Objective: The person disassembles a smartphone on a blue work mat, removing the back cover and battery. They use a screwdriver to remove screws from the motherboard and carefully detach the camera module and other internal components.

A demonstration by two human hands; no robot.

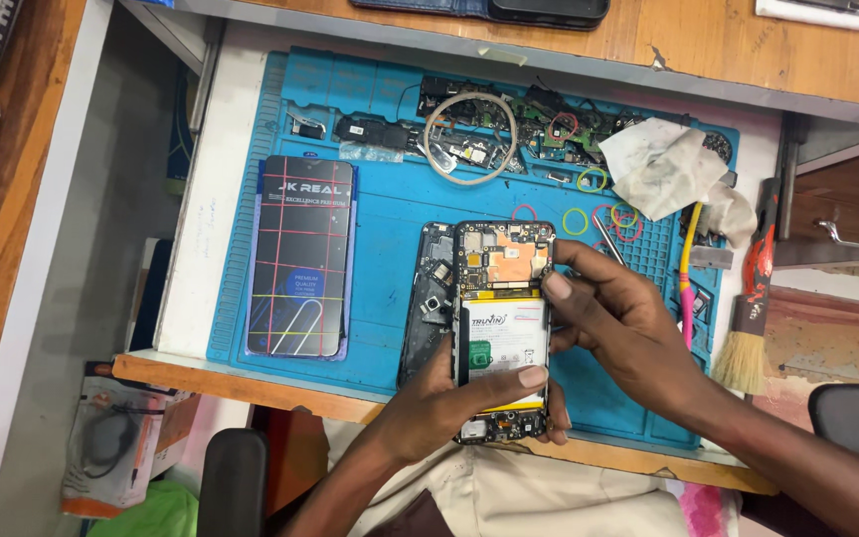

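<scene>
My left hand [449, 403] grips the lower end of an opened phone [502, 328], thumb laid across the bottom of its white battery [502, 343], fingers wrapped behind it. My right hand [613, 323] closes on the phone's right edge, thumb tip pressed at the battery's top corner, just below the exposed circuit board [505, 253]. I hold the phone upright, just above the near part of a blue work mat [390, 214] on the bench [221, 199].

Just left of my left hand, touching the phone's side, lies a dark back frame [432, 298]. Further left on the mat rests a packaged replacement screen [303, 256], dark with a red grid.

Beyond my right hand lie coloured rubber bands [589, 214] and a thin metal tool [606, 239]. Further up are loose phone parts [509, 124], a ring of tape [470, 139] and a crumpled stained cloth [663, 164]. To the right of my right hand a brush [753, 308] with a red handle lies at the mat's edge.
</scene>
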